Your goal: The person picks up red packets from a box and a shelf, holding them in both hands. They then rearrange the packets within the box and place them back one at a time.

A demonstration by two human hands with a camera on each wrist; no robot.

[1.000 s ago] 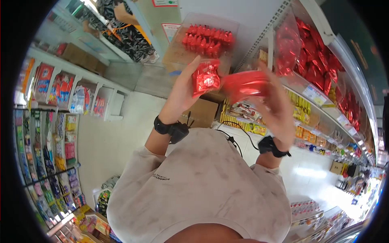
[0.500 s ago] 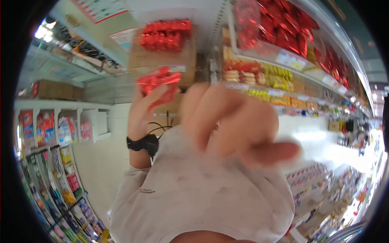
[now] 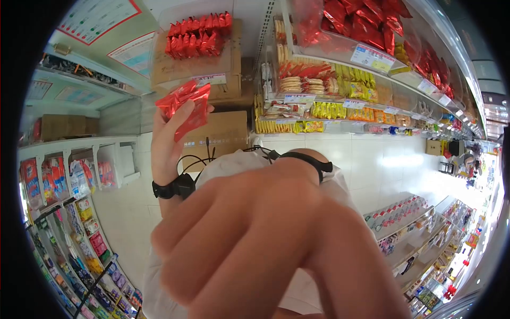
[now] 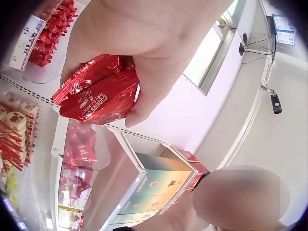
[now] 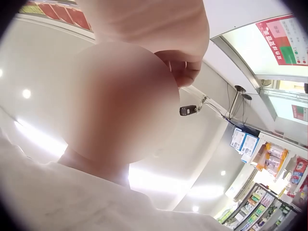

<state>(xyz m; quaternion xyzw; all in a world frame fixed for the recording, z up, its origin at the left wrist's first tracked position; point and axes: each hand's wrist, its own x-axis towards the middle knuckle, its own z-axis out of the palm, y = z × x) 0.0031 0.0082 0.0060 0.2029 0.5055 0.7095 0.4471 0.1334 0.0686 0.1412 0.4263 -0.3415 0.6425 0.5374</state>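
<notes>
Red foil packets (image 3: pixel 187 112), at least two overlapping, are held by the left hand (image 3: pixel 169 146). In the left wrist view, the thumb and fingers of the left hand (image 4: pixel 144 36) pinch the shiny packets (image 4: pixel 103 96), one with "COOKIES" printed on it. The right hand (image 3: pixel 260 228) is very near the head camera, its back and bent knuckles showing. The right wrist view has that hand (image 5: pixel 159 29) beside the person's head, fingers curled, nothing visible in them. Rows of similar red packets (image 3: pixel 196 40) stand on a cardboard box (image 3: pixel 183 69) beyond the left hand.
Snack shelves (image 3: pixel 372 101) run along the right, with red packets (image 3: pixel 361 24) in the upper bin. Another cardboard box (image 3: pixel 226 127) is below the displayed packets. White bins (image 3: pixel 79 159) and goods racks line the left side. Pale tiled floor (image 3: pixel 125 218) lies between.
The right hand has left the red packet it held and moved up close to the head camera. The left hand still holds its packets. The head view has turned, shifting the shelves leftward.
</notes>
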